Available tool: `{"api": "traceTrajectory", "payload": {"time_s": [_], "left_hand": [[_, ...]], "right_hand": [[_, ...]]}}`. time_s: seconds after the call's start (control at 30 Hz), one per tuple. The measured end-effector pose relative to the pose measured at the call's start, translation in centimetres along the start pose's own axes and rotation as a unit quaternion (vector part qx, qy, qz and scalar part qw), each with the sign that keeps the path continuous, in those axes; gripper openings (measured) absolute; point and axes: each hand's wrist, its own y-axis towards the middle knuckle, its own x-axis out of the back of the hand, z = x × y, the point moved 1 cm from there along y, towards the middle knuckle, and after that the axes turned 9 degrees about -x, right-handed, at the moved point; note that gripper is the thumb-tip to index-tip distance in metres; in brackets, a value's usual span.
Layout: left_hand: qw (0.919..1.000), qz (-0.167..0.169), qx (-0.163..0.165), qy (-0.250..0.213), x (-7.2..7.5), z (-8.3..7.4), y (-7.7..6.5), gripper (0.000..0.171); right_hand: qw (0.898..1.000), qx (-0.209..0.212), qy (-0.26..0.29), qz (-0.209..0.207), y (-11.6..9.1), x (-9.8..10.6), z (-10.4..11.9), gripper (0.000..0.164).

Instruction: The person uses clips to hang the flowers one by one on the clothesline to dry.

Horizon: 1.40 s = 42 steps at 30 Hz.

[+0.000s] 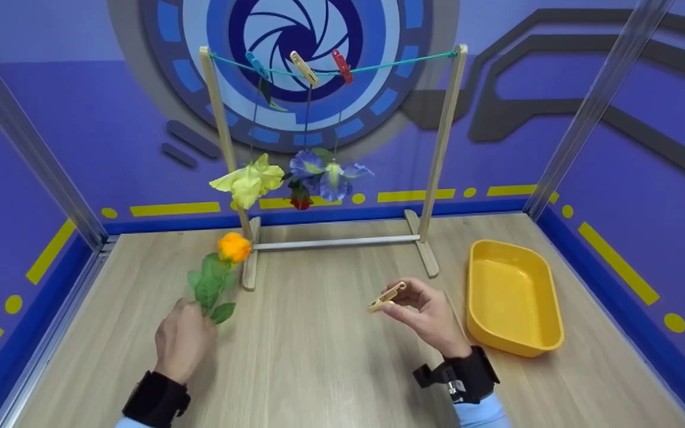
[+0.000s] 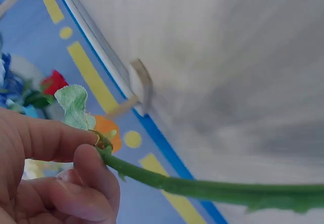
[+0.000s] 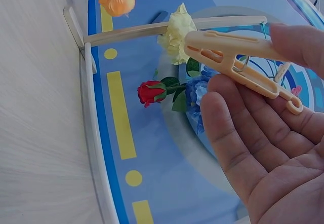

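My left hand (image 1: 185, 337) pinches the green stem (image 2: 212, 187) of an orange artificial rose (image 1: 234, 247), whose bloom points up and away beside the rack's left foot. Green leaves spread just above the fingers. Between thumb and fingers, my right hand (image 1: 429, 315) holds a beige plastic clothespin (image 3: 243, 57) with a small hook at one end. Ahead of both hands, a wooden rack (image 1: 445, 142) carries a green line. Blue, beige and red clothespins (image 1: 343, 66) on that line hold a yellow flower (image 1: 250, 181), a red rose (image 3: 152, 92) and blue flowers (image 1: 333, 178), all hanging bloom down.
A yellow plastic bin (image 1: 515, 297) stands on the wooden table (image 1: 319, 356), right of my right hand. Patterned blue and purple panels (image 1: 628, 148) enclose the table at the back and sides. The rack's feet reach toward me, with a pale crossbar (image 1: 336, 242) between them.
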Motion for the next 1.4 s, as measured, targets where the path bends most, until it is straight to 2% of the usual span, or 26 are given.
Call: {"api": "traceTrajectory", "payload": {"time_s": [0.1, 0.2, 0.33, 0.5, 0.93, 1.17, 1.4], "left_hand": [[0.9993, -0.002, -0.036, -0.002, -0.3, -1.3, 0.0, 0.014], [0.9963, -0.010, -0.086, 0.006, -0.8, -2.4, 0.1, 0.011], [0.9869, -0.029, -0.155, 0.036, -1.6, -3.8, 0.3, 0.015], [0.9749, -0.044, -0.210, 0.060, -2.7, -5.6, 0.6, 0.017], [0.9568, -0.061, -0.273, 0.079, -5.8, -11.3, 1.2, 0.020], [0.9471, -0.061, -0.293, 0.115, -7.7, -13.6, 0.8, 0.013], [0.9486, -0.048, -0.292, 0.112, -9.6, -15.1, 0.3, 0.016]], "right_hand": [[1.000, -0.003, -0.002, -0.005, 0.1, 0.1, 0.0, 0.024], [1.000, -0.007, -0.003, -0.007, 0.1, 0.2, 0.1, 0.023], [1.000, -0.004, 0.001, -0.004, 0.1, 0.4, 0.2, 0.022], [1.000, 0.000, 0.006, -0.002, 0.1, 0.8, 0.2, 0.023], [0.999, -0.002, 0.013, -0.031, -0.1, 1.9, 0.7, 0.023], [0.999, -0.015, 0.009, -0.051, -0.1, 2.0, 0.8, 0.027], [0.999, -0.013, 0.017, -0.047, -0.1, 2.2, 0.8, 0.024]]}}
